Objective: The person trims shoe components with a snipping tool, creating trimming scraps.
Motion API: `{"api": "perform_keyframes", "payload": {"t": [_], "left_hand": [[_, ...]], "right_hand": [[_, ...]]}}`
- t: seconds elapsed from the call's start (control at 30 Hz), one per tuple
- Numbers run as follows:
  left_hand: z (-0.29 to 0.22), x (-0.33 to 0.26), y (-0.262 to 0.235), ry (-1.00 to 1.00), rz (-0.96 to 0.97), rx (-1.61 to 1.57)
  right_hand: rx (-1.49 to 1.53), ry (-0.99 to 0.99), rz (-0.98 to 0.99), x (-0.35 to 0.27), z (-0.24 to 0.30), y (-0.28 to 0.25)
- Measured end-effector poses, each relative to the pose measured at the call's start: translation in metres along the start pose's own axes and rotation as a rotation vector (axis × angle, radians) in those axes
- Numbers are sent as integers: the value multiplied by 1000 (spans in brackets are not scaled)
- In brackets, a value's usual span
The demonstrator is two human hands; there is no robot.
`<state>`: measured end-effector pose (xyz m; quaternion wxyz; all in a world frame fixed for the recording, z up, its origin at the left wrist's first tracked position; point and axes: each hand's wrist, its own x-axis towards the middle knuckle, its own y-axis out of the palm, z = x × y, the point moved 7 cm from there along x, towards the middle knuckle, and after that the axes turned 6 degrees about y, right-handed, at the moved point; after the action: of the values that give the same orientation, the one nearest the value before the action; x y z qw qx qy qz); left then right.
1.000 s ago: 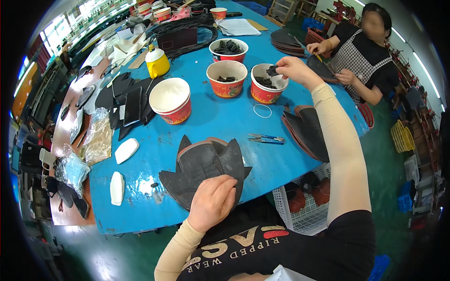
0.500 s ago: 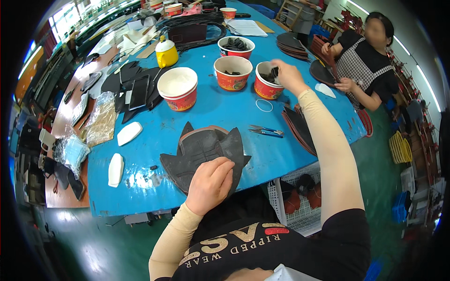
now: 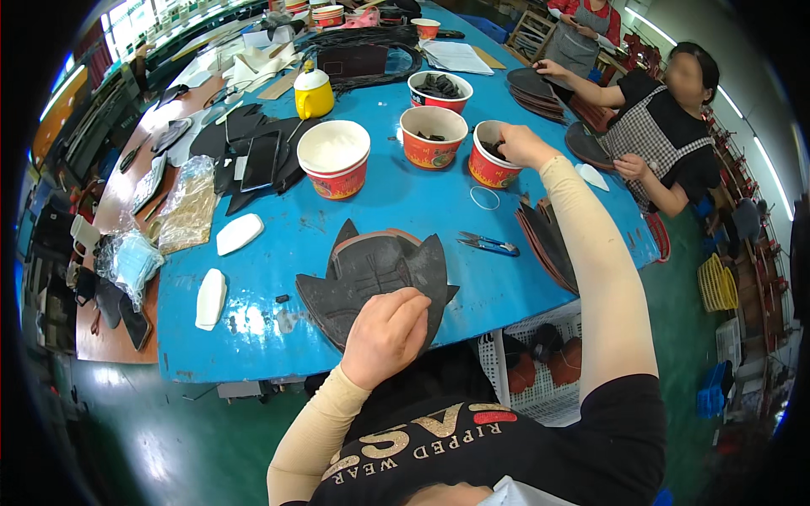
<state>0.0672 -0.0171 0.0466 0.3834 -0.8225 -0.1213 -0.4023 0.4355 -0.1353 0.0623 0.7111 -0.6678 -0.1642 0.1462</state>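
Observation:
My left hand, its fingers curled together, presses at the near edge of a pointed black leather piece. That piece lies near the table's front, with a brown-edged layer showing beneath its far side. My right hand reaches over the rim of a red paper bucket that holds small black pieces; its fingertips are hidden inside. A white ring lies just in front of that bucket. Small blue-handled thread snips lie between the leather piece and a stack of brown-edged black pieces.
More paper buckets and a yellow lidded mug stand across the blue table. White pads and a phone lie left. At right a co-worker in a checked apron touches a stack of dark pieces.
My right hand has gone down into the paper bucket; a dark piece showed at its fingers before. My left hand stays on the leather. The co-worker's arm has stretched out to the far stack.

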Motion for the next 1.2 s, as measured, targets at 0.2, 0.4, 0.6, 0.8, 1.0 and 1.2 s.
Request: {"api": "perform_keyframes", "payload": {"t": [0.2, 0.4, 0.6, 0.8, 1.0, 1.2], "left_hand": [[2, -1, 1, -4, -28, -10], [-2, -1, -3, -7, -44, -38], [1, 2, -13, -29, -165, -10], [12, 11, -12, -600, -487, -1043], [2, -20, -10, -614, -348, -874], [-14, -37, -6, -629, -385, -1128]], "right_hand": [[92, -104, 120, -10, 9, -7], [503, 38, -226, -23, -12, -32], [1617, -123, -171, -101, 46, -35], [1052, -431, -337, -262, 149, -49], [1704, -177, -130, -292, 156, 5], [1742, -283, -46, -325, 157, 7]]}}
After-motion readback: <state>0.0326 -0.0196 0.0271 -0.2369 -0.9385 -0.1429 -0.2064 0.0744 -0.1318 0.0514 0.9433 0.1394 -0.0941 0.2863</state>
